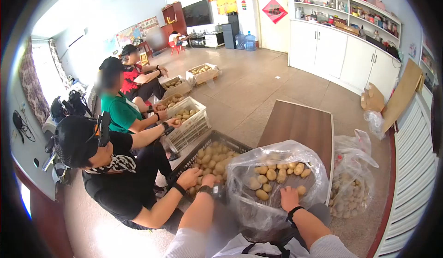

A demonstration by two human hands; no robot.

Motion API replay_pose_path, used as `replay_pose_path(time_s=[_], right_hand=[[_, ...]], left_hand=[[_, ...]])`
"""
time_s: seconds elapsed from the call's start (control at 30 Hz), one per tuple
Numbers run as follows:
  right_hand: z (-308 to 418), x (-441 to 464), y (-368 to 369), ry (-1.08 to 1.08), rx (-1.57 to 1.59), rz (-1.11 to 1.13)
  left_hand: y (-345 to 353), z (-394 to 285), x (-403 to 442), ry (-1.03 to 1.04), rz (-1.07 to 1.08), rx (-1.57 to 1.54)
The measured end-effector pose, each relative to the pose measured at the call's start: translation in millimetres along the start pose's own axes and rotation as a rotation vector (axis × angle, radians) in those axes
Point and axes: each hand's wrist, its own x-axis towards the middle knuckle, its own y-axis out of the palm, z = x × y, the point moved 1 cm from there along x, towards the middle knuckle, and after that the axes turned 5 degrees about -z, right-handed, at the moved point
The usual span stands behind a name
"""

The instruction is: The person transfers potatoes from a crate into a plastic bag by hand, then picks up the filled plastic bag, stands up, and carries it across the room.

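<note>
From my head, the wide view looks forward and down, close over my left hand and right hand, past the far edge of the table to the white cabinet.

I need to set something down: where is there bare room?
Bare: the far part of the brown table, beyond the plastic bag, and the floor between table and white cabinets. Crowded: the black crate, with potatoes, your left hand and a co-worker's hand; also the bag around your right hand.
</note>
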Motion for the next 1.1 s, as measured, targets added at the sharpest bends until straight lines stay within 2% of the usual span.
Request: replay_pose_path(time_s=[0.03, 0.07, 0.1, 0.13, 0.17, 0.23, 0.27, 0.33, 0.37, 0.43, 0.47, 0.5, 0.53, 0.6, 0.63, 0.7, 0.73, 0.8, 0.93, 1.0, 1.03, 1.1], right_hand=[[2, -1, 0, 0.009, -0.006, -0.007], [4, -1, 1, 0.014, 0.028, 0.037], [3, -2, 1, 0.016, 0.063, 0.081], [2, -5, 2, 0.019, 0.059, 0.078], [1, -7, 7, 0.013, 0.122, 0.005], [0, -3, 14, 0.005, 0.186, -0.07], [0, -1, 18, 0.086, 0.306, -0.069], [-1, -1, 25, 0.17, 0.425, -0.067], [-1, -2, 30, 0.242, 0.531, -0.141], [1, -1, 26, 0.314, 0.636, -0.219], [4, 3, 21, 0.533, 0.863, -0.094], [9, 5, 16, 0.754, 1.085, 0.04], [11, 6, 16, 0.755, 1.086, 0.04], [17, 10, 15, 0.786, 1.33, 0.132], [20, 12, 14, 0.788, 1.33, 0.133], [32, 21, 11, 0.643, 1.436, 0.136], [38, 24, 9, 0.646, 1.437, 0.136], [51, 31, 3, 0.552, 1.563, 0.167], [80, 40, -42, 0.497, 1.529, 0.317], [87, 41, -48, 0.379, 1.397, 0.315], [83, 43, -29, 0.38, 1.396, 0.316], [81, 48, -11, 0.168, 1.139, 0.172]], left_hand=[[0, 3, 0, 0.055, -0.007, 0.082], [0, 6, 2, 0.023, 0.018, 0.066], [6, 14, 7, -0.084, 0.072, -0.032], [24, 41, 16, -0.052, 0.05, -0.197], [26, 40, 15, -0.049, 0.05, -0.198], [16, 29, 5, 0.075, -0.106, 0.117], [8, 20, -1, 0.113, -0.16, 0.225], [-17, -17, -13, -0.001, 0.085, 0.26], [-7, -15, -6, 0.002, 0.086, 0.259], [29, 4, 16, -0.456, -0.01, -0.879], [-9, -64, -14, -0.726, -0.189, -1.257], [-12, -81, -19, -0.726, -0.188, -1.256], [-12, -89, -21, -0.659, -0.158, -1.231], [-13, -106, -27, -0.545, -0.074, -1.215], [-13, -112, -31, -0.546, -0.073, -1.214], [-12, -124, -38, -0.433, 0.13, -1.275], [-11, -128, -39, -0.408, 0.201, -1.251], [-7, -141, -46, -0.397, 0.251, -1.188], [6, -167, -63, -0.334, 0.351, -1.034], [10, -175, -71, -0.324, 0.49, -1.044], [11, -177, -73, -0.326, 0.492, -1.044], [13, -181, -77, -0.214, 0.688, -1.024]])
